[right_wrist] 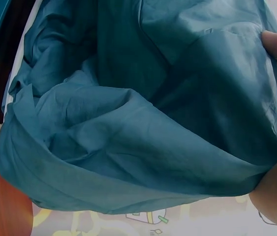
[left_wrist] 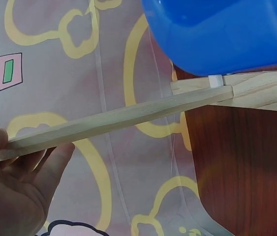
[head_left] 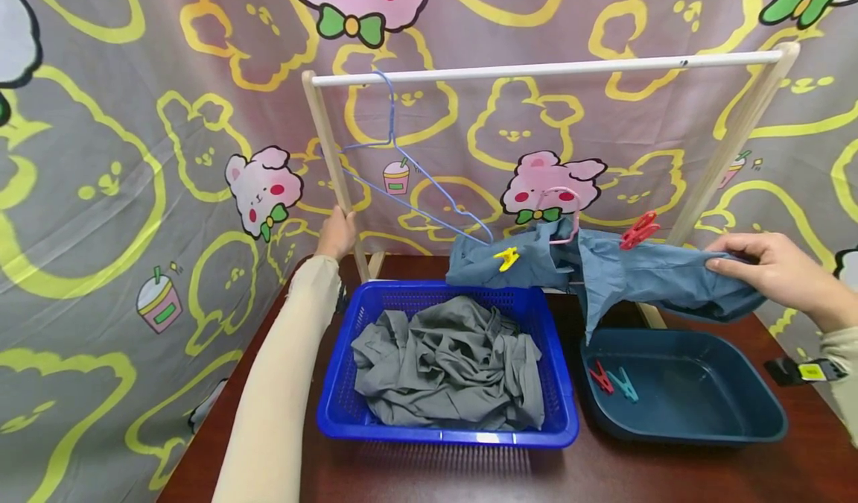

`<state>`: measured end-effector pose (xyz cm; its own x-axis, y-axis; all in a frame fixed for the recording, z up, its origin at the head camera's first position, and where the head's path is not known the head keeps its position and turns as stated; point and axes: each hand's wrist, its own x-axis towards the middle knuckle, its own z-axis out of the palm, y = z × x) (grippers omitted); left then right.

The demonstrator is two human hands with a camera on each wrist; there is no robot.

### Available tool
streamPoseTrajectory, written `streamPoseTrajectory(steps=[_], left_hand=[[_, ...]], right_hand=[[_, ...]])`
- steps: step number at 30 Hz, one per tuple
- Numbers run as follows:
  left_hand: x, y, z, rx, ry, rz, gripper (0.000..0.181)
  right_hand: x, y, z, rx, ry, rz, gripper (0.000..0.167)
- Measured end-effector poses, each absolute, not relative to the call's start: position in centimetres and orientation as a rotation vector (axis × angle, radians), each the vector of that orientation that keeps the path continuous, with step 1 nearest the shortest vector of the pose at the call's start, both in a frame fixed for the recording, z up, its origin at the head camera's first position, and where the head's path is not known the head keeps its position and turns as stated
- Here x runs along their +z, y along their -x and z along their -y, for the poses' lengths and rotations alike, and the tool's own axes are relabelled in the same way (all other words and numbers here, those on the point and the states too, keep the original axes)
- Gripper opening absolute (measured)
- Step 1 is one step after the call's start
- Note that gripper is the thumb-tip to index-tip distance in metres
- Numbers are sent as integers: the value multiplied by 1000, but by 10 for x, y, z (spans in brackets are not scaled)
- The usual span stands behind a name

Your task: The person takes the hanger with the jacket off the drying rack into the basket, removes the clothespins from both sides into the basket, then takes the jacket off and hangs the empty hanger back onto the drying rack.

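Note:
My left hand [head_left: 337,232] grips the left wooden post [head_left: 328,138] of a clothes rack; in the left wrist view its thumb and fingers lie around the post. At the right, my right hand [head_left: 771,268] pinches the end of a blue garment [head_left: 643,264] between thumb and fingers. The right wrist view shows a wide opening in the blue cloth [right_wrist: 104,132]. A pink hanger [head_left: 575,216] sticks out of the garment, below the rack's rail. A yellow clothespin [head_left: 507,258] and a red clothespin [head_left: 640,230] are on the garment.
A blue hanger [head_left: 429,176] hangs from the white rail [head_left: 550,69]. Below stands a blue basket [head_left: 442,436] with crumpled grey cloth [head_left: 456,369]. To its right, a dark blue tub [head_left: 697,384] contains a red clothespin [head_left: 601,377] and a teal clothespin [head_left: 624,385]. Patterned fabric hangs behind.

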<state>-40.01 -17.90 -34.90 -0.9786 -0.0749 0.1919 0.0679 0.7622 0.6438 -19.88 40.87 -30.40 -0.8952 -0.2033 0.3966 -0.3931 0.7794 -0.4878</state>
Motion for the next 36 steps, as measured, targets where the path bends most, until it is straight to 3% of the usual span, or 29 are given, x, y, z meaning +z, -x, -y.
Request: streamPoseTrajectory(steps=[14, 27, 36], left_hand=[[-347, 398, 177, -997, -22, 2738, 34], [-349, 400, 174, -979, -38, 2744, 33], [-341, 397, 185, -1131, 102, 2815, 36]], right_hand=[[-299, 195, -366, 950, -748, 2606, 25], [-300, 212, -329, 1008, -948, 2497, 28], [-318, 228, -310, 951, -924, 2553, 22]])
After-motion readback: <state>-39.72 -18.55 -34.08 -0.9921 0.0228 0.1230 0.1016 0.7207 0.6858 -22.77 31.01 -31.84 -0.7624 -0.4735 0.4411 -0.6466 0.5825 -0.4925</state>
